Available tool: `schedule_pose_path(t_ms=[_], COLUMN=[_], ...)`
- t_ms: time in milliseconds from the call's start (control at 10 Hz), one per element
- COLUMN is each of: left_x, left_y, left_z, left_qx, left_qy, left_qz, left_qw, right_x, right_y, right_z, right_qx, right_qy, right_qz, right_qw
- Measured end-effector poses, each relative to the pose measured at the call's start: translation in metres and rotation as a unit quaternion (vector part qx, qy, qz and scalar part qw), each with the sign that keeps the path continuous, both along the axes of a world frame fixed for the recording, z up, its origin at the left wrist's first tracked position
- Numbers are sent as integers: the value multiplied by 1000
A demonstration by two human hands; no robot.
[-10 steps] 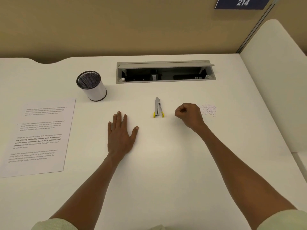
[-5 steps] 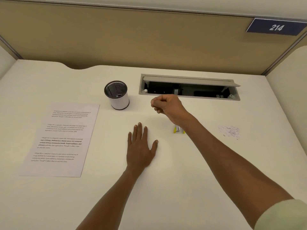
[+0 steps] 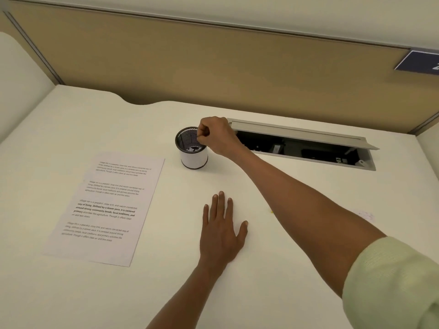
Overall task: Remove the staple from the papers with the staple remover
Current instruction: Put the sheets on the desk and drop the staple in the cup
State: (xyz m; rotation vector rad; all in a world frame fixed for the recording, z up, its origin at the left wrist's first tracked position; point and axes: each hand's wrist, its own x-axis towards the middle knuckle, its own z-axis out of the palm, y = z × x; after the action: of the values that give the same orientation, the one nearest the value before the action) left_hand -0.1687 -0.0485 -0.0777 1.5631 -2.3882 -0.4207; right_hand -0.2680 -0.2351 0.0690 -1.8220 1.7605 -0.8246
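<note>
The printed papers (image 3: 107, 205) lie flat on the white desk at the left. My left hand (image 3: 221, 231) rests palm down on the desk beside them and holds nothing. My right hand (image 3: 218, 135) hovers over the rim of the black mesh cup (image 3: 193, 160), fingertips pinched together; whether a staple sits between them is too small to tell. Small pale bits lie in the cup's bottom. The staple remover is hidden behind my right forearm, except for a yellow speck (image 3: 270, 211).
An open cable tray (image 3: 308, 136) with a raised grey lid is set into the desk behind the cup. A patch of tiny paper scraps (image 3: 365, 216) lies at the right. A tan partition (image 3: 213, 67) closes off the back of the desk.
My right hand, fingers closed, has travelled left from beside the staple remover to above the mesh cup. My head has turned left. The left hand has stayed flat.
</note>
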Motion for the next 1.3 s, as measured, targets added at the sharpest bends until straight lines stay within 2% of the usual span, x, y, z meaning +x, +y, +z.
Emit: schedule_pose_path(t_ms=[600, 900, 1200, 1300], left_x=[-1, -1, 0, 1], left_y=[2, 1, 1, 0], left_z=[1, 1, 4, 5], left_qx=[-7, -8, -7, -3], left_qy=[2, -1, -9, -16], left_qz=[-1, -1, -5, -8], left_qw=[1000, 1000, 1000, 1000], right_x=[7, -1, -25, -42], right_y=[-12, 0, 61, 95], right_z=[0, 4, -12, -25], right_qx=[18, -44, -158, -139], right_qy=[65, 58, 14, 0], right_qz=[50, 50, -63, -100], right_qw=[996, 996, 985, 985])
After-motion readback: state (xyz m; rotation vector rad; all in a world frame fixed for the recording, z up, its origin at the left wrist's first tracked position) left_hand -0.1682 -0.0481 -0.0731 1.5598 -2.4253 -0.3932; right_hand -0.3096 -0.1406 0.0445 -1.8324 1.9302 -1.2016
